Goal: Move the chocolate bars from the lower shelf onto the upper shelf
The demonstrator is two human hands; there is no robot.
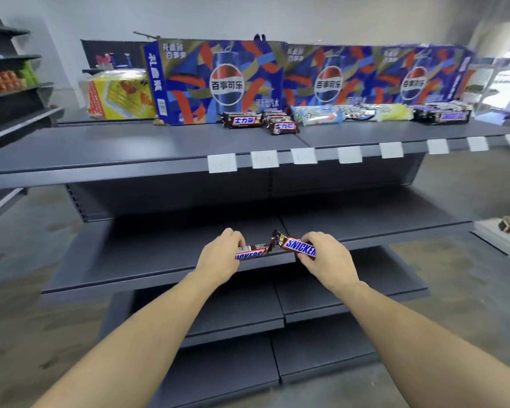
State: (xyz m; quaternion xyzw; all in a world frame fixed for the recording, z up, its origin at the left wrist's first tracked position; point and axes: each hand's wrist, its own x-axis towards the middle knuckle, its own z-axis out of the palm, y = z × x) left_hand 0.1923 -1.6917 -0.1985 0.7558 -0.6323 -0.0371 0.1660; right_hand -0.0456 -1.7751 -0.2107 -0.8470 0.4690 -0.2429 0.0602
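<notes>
The left hand [222,256] has its fingers curled round the near end of a Snickers bar [252,252], whose long axis runs left to right, its free end pointing toward the other hand; part of the wrapper is covered by the fingers, so only the tail of the lettering shows. The right hand [326,256] pinches a second Snickers bar [296,245] between thumb and curled fingers, the bar tilted so its far end points up and left, the blue logo facing the camera. The two free ends nearly meet, just above the front of the lower shelf [147,260]; whether either bar touches the shelf cannot be told.

Nothing stands between the hands and the upper shelf [100,148], whose front lip carries a row of white price tags [222,162]. Further back on it lie a few chocolate bars [259,121], beside pale wrapped snacks [351,113] and a dark stack of bars [442,113] to the right. Behind them stand blue Pepsi cartons [277,81], with a yellow package [120,95] to the left. The edges are blurred; a side shelving unit [9,81] on the left is hard to make out
</notes>
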